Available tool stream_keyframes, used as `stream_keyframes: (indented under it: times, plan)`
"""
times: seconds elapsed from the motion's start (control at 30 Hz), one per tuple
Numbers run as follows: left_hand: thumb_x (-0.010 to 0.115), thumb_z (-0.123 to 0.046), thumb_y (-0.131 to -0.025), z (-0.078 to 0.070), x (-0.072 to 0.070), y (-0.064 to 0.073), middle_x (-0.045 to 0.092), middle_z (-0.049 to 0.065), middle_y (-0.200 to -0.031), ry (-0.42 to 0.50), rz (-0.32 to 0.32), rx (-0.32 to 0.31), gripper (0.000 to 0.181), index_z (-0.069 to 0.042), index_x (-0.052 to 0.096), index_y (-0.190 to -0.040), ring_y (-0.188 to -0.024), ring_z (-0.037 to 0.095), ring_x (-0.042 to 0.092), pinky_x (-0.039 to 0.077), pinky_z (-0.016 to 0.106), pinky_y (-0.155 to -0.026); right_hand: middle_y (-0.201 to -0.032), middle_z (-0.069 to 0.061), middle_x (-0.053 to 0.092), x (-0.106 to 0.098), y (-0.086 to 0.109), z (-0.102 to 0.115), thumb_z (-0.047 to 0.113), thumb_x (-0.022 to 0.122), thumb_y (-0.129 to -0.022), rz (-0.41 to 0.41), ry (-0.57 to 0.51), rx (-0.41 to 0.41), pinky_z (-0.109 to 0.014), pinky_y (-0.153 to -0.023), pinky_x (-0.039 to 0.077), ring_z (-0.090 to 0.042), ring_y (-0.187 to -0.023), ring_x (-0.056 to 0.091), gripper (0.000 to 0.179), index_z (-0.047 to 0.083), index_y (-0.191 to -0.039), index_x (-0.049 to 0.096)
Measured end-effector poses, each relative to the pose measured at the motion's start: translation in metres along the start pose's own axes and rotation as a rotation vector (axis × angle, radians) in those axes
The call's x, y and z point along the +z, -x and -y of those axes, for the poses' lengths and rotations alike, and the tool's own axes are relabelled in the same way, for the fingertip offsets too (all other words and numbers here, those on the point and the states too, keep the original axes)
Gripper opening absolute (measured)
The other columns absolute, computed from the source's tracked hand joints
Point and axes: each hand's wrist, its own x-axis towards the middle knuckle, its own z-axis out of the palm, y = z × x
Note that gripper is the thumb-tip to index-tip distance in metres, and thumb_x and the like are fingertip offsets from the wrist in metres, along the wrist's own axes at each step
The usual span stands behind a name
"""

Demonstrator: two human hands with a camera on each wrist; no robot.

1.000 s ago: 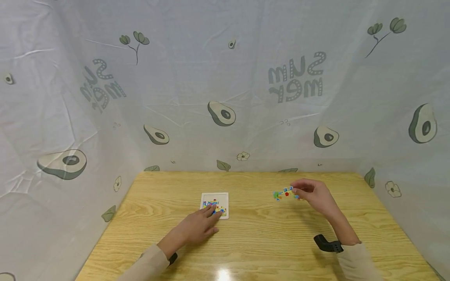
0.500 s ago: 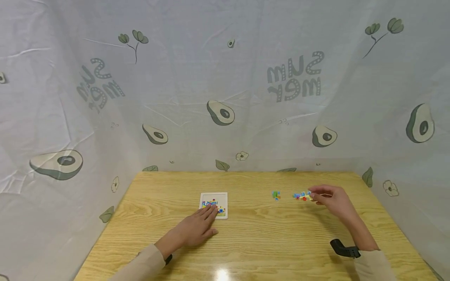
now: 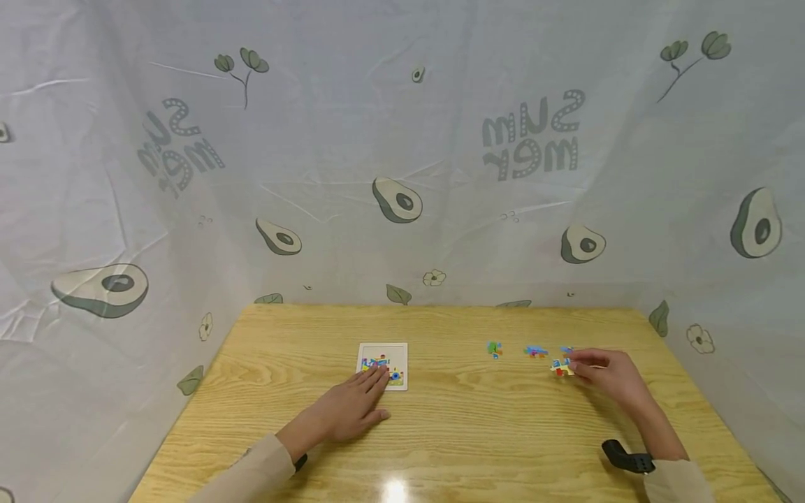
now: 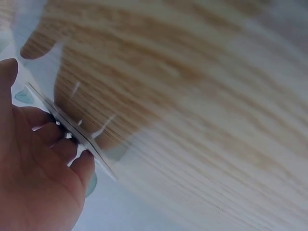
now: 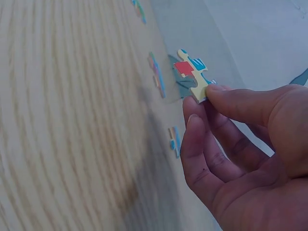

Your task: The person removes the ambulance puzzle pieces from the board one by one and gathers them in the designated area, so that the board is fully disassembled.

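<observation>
Wooden counter [image 3: 453, 440] bears a tray [image 3: 395, 355] under the flattened left hand [image 3: 353, 410]; well right of it, the right hand [image 3: 608, 378] pinches one puzzle piece [image 5: 193, 70].

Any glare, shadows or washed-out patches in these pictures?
Head view: a white glare spot on the table near the bottom edge; left wrist view: pale at lower right, a dark hand-shaped shadow or reflection beside the left hand; right wrist view: a soft shadow beside the right hand.
</observation>
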Motion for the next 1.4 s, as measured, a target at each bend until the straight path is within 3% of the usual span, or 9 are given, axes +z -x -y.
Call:
stream_keyframes:
  times: [0.13, 0.4, 0.67, 1.13, 1.4]
  plan:
    - [0.033, -0.055, -0.113, 0.0, 0.0, 0.0, 0.022, 0.011, -0.177, 0.011, -0.012, 0.0, 0.075, -0.006, 0.021, -0.168, -0.165, 0.029, 0.023, 0.029, 0.047, -0.133, -0.13, -0.029, 0.07, -0.003, 0.001, -0.006, 0.018, 0.067, -0.105, 0.015, 0.006, 0.036, -0.026, -0.077, 0.065, 0.0, -0.088, 0.074, 0.041, -0.011, -0.135, 0.066]
    - [0.036, -0.052, -0.113, 0.0, -0.001, 0.001, 0.025, 0.014, -0.175, 0.027, -0.022, 0.011, 0.073, -0.004, 0.025, -0.167, -0.163, 0.032, 0.027, 0.032, 0.049, -0.131, -0.117, -0.015, 0.077, -0.015, 0.002, -0.012, 0.017, 0.065, -0.106, 0.028, 0.003, 0.103, -0.026, -0.075, 0.065, -0.004, -0.085, 0.074, 0.041, -0.012, -0.135, 0.064]
    - [0.036, -0.052, -0.113, -0.001, -0.004, 0.0, 0.024, 0.013, -0.176, 0.038, -0.005, 0.004, 0.073, -0.005, 0.024, -0.168, -0.163, 0.033, 0.025, 0.031, 0.05, -0.131, -0.113, -0.015, 0.078, -0.024, 0.0, -0.021, 0.013, 0.063, -0.106, 0.045, -0.001, 0.142, -0.026, -0.074, 0.065, -0.001, -0.083, 0.072, 0.04, -0.015, -0.135, 0.062]
    - [0.038, -0.05, -0.113, -0.003, -0.004, -0.001, 0.024, 0.014, -0.176, 0.023, 0.005, -0.009, 0.073, -0.005, 0.023, -0.168, -0.164, 0.032, 0.026, 0.031, 0.049, -0.132, -0.097, -0.011, 0.078, -0.02, 0.001, -0.017, 0.011, 0.06, -0.105, 0.032, 0.148, 0.166, -0.029, -0.061, 0.055, -0.014, -0.075, 0.065, 0.037, -0.016, -0.128, 0.066]
    - [0.038, -0.05, -0.113, -0.004, -0.005, -0.001, 0.025, 0.014, -0.175, -0.003, 0.005, -0.008, 0.072, -0.005, 0.024, -0.168, -0.163, 0.032, 0.027, 0.031, 0.048, -0.132, -0.089, -0.008, 0.079, -0.018, 0.002, -0.016, 0.013, 0.064, -0.102, -0.013, 0.219, 0.166, -0.028, -0.06, 0.052, -0.014, -0.073, 0.066, 0.034, -0.014, -0.122, 0.07]
